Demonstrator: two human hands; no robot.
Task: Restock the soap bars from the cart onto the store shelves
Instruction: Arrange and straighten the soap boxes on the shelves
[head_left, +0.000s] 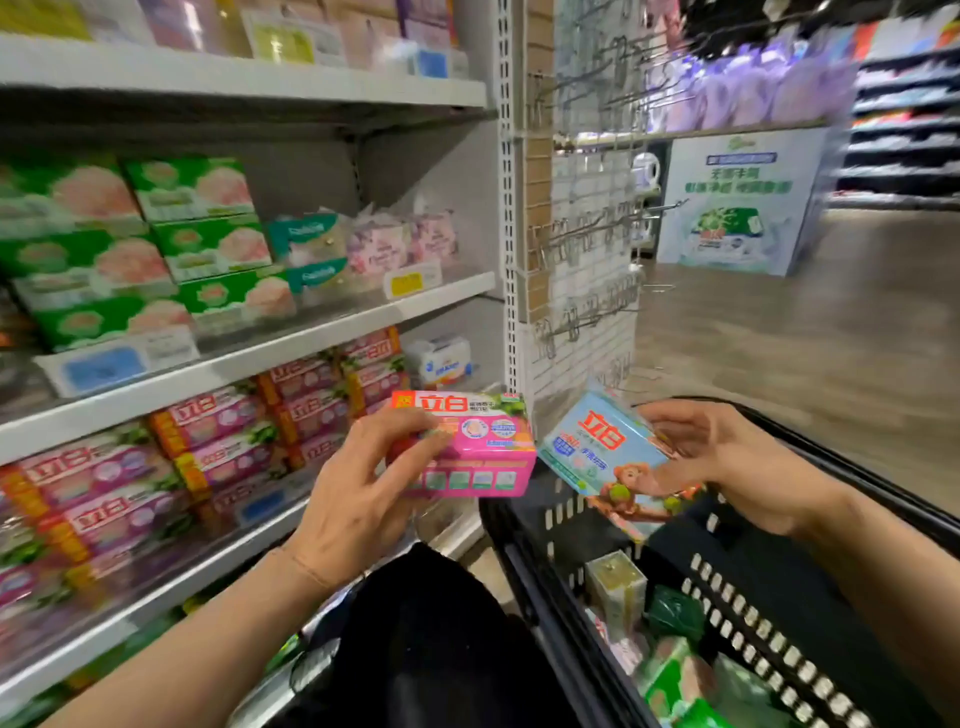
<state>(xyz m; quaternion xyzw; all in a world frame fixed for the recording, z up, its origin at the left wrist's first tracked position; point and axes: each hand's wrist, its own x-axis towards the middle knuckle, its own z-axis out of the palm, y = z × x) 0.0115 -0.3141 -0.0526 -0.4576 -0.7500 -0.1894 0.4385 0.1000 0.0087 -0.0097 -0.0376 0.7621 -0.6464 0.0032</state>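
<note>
Soap bars are what this restock turns on, and most of them already sit on the shelving unit (291, 345) that fills the left half of the view: green-and-peach boxes (202, 244) stacked on the middle shelf, rows of pink packs (218, 441) on the shelf below. To the right, low in the frame, stands the black cart basket (737, 597), with a few green and pale packages (too blurred to name) lying in its bottom. Beyond it a wire hook rack (587, 249) hangs at the end of the shelving.

Between shelf and basket the person holds two packs. The left hand (363, 488) grips a pink soap pack (467, 447), fingers curled over its front face and thumb seemingly underneath; the pack lies level, long axis running left to right, its printed top facing up. The right hand (727, 457) holds a pale blue soap pack (608, 447) from its right end, fingers wrapped behind it; this one tilts, long axis slanting down toward the basket.

The relation that matters: the pink pack sits just right of the matching pink row, at about the same height, and its long axis already runs the way the shelved ones do. The left hand is clearly the nearer to that row, so I judge the next move is a short push leftward and inward. The blue pack hangs above the basket rim, well apart from the shelves.
</note>
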